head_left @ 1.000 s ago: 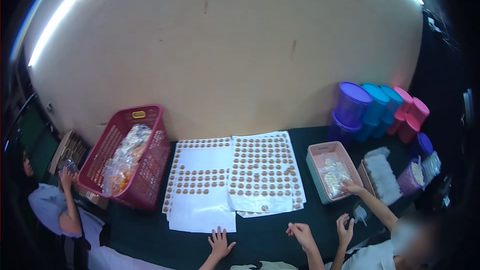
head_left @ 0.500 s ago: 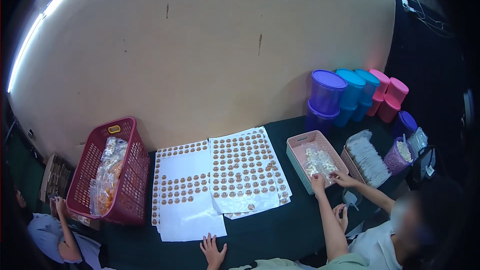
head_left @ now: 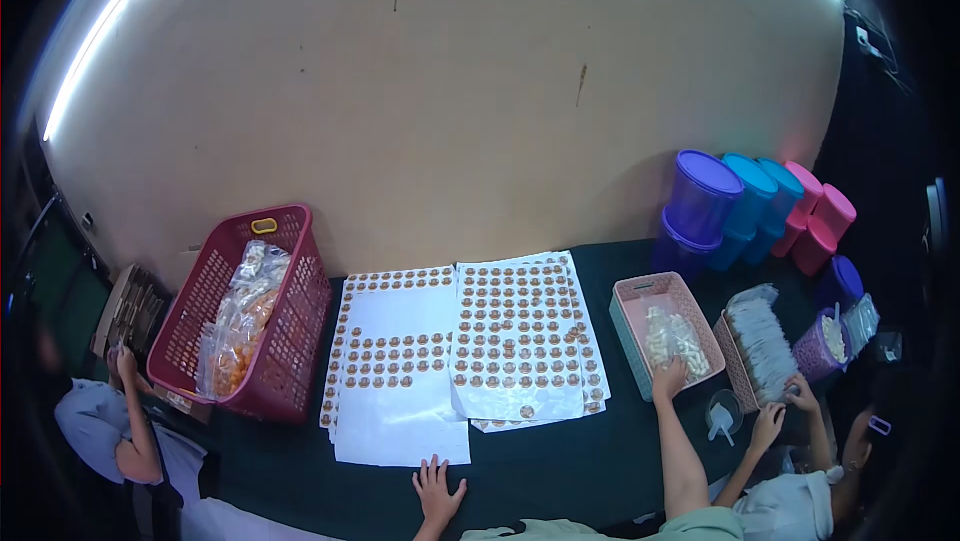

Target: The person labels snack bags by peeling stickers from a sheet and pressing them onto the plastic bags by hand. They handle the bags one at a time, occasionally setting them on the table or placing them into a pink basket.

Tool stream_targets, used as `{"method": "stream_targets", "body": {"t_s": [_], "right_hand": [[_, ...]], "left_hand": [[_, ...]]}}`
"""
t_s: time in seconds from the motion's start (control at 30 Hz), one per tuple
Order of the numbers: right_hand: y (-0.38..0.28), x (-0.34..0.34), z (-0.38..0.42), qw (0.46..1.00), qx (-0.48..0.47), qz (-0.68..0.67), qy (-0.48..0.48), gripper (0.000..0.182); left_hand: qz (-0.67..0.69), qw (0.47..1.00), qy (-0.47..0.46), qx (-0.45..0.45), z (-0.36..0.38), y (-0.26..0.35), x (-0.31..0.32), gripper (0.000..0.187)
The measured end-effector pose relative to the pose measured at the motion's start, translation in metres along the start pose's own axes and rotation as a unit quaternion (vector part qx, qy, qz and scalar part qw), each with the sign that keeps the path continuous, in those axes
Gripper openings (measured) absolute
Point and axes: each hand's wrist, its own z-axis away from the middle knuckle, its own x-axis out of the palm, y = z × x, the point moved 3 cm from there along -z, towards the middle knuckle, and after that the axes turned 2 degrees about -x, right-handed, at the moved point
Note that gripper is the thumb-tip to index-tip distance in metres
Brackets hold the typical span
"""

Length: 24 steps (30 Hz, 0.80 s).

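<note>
My left hand lies flat with fingers spread on the dark green tablecloth, its fingertips at the lower edge of a white sticker sheet. Two stacks of sheets carry rows of small round brown stickers; the right-hand sheet overlaps the left one. My right hand reaches over the near rim of a pink basket, fingers closed on the near end of a clear plastic bag. White pieces show in and around the bag. My right fingertips are partly hidden.
A dark red basket of bagged orange snacks stands left. At right are a basket of flat plastic bags, a scoop, a purple cup basket and stacked canisters. Co-workers' hands work on both sides.
The view has shifted, moving the scene. The right co-worker's hand has left the bag at the pink basket and is now at the flat bags. My right hand stays at the pink basket.
</note>
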Motion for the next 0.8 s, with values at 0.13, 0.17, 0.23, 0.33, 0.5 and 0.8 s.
{"method": "stream_targets", "body": {"t_s": [0.13,0.17,0.23,0.33,0.5,0.8], "right_hand": [[-0.006,-0.019,0.011,0.957,0.066,-0.269,0.085,0.024],[-0.006,-0.022,0.015,0.904,0.149,-0.392,0.089,0.023],[-0.015,-0.034,0.030,0.842,0.179,-0.508,0.023,0.023],[-0.075,-0.080,0.089,0.741,0.123,-0.646,-0.139,0.030],[-0.088,-0.072,0.199,0.597,0.177,-0.610,-0.489,0.033],[-0.163,-0.106,0.320,0.396,0.243,-0.549,-0.695,0.047]], "left_hand": [[-0.007,1.000,-0.014,-0.005,0.000,0.001,-0.001,0.059],[-0.003,1.000,-0.009,-0.005,-0.001,0.001,-0.001,0.058],[0.001,1.000,-0.005,-0.004,-0.001,0.001,0.000,0.057],[0.008,1.000,0.001,-0.005,-0.002,0.002,0.001,0.055],[0.135,0.991,-0.019,-0.014,-0.017,0.036,-0.022,0.048],[0.796,0.464,-0.301,-0.244,-0.047,0.094,-0.036,0.076]]}}
